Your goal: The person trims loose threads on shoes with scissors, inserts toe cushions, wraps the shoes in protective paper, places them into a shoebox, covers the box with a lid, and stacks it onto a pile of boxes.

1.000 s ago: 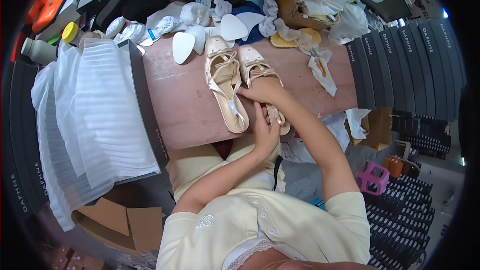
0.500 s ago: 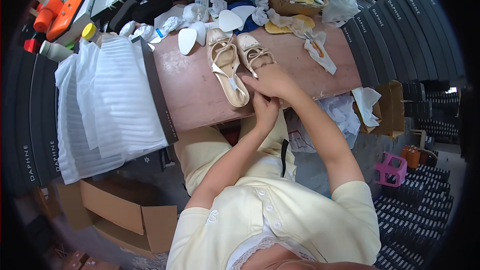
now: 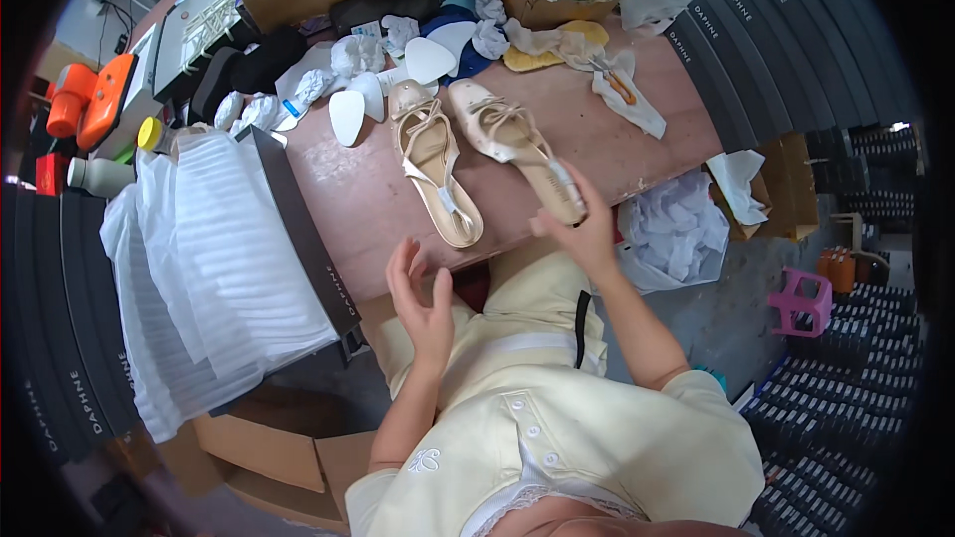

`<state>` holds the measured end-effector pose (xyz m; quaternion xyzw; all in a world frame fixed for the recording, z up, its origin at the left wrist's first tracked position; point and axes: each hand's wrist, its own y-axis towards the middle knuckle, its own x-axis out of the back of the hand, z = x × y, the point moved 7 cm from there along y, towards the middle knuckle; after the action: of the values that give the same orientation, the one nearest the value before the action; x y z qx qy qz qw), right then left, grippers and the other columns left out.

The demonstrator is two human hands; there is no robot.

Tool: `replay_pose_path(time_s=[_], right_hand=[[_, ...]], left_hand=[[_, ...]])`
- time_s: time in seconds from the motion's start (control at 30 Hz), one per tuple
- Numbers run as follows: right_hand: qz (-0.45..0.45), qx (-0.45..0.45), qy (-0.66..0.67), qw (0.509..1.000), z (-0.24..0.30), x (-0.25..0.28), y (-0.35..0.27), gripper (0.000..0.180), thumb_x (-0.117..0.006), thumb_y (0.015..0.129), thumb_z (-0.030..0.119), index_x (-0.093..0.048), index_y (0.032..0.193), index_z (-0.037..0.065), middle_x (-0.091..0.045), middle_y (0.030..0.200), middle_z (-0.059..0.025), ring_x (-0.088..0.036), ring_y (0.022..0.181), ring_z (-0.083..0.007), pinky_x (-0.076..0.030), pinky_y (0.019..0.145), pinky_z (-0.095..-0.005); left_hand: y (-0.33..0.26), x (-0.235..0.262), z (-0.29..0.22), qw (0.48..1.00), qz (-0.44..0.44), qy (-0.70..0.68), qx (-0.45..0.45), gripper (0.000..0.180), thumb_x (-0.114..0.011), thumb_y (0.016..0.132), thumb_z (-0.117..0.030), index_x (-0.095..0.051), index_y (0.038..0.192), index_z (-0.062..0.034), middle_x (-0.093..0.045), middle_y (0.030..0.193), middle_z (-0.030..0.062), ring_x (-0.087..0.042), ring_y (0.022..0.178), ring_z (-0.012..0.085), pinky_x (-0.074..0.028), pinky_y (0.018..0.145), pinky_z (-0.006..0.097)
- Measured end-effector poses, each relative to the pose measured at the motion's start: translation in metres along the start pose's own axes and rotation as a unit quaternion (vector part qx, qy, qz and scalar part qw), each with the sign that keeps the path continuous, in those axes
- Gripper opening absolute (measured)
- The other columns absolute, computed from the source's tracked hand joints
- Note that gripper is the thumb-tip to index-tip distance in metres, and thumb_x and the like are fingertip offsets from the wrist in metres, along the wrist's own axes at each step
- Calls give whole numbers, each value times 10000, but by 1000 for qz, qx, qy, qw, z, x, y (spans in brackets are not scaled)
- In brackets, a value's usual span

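Observation:
Two beige slingback flats with bows lie side by side on the pinkish worktable (image 3: 348, 199), toes pointing away from me. My right hand (image 3: 587, 229) grips the heel end of the right shoe (image 3: 512, 144), thumb on one side and fingers on the other. Nothing is in my left hand (image 3: 423, 303), which hovers off the table's front edge with its fingers spread. It is nearest to the left shoe (image 3: 438, 199), whose heel strap lies over the insole. Neither of my hands touches that shoe.
Crumpled paper (image 3: 356, 57) and white oval inserts (image 3: 346, 117) lie behind the shoes. White foam sheets (image 3: 239, 249) fill a dark box at left. Dark shoeboxes (image 3: 796, 50) are stacked at right. A small carton (image 3: 562, 5) stands at the back; a bag of paper (image 3: 676, 229) hangs below.
My hands have separated; the left drew back leftward and opened. My right hand moved nearer and holds the right shoe's heel, now turned outward. The view has shifted slightly.

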<state>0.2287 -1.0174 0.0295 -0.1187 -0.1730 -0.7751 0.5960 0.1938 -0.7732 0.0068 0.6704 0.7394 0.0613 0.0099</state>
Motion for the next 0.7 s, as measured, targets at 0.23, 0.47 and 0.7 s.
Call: replay_pose_path(time_s=[0.23,0.47,0.7], right_hand=[[16,-34,166,985,31,71,-3,586,-691,717,124,-472,1232,-48,-601,1061,-107,-593,910,-139,-487,790,-275],[103,-24,375,921,66,76,-17,767,-734,614,232,-426,1228,-109,-612,956,-149,-617,722,-160,-510,642,-276],[133,-55,443,885,64,58,-15,792,-728,579,243,-429,1225,-103,-615,931,-145,-625,698,-167,-517,608,-270]], left_hand=[[35,-18,32,977,3,-147,154,576,-483,911,-68,-221,1419,5,-367,1379,174,-427,1237,229,-342,1013,336],[40,-25,69,938,-35,-183,291,406,-522,909,-189,-417,1255,-4,-500,1181,93,-489,1132,191,-442,896,320],[27,-12,74,930,-5,-228,288,509,-519,923,-230,-313,1346,-35,-427,1280,80,-488,1128,193,-427,952,341]])
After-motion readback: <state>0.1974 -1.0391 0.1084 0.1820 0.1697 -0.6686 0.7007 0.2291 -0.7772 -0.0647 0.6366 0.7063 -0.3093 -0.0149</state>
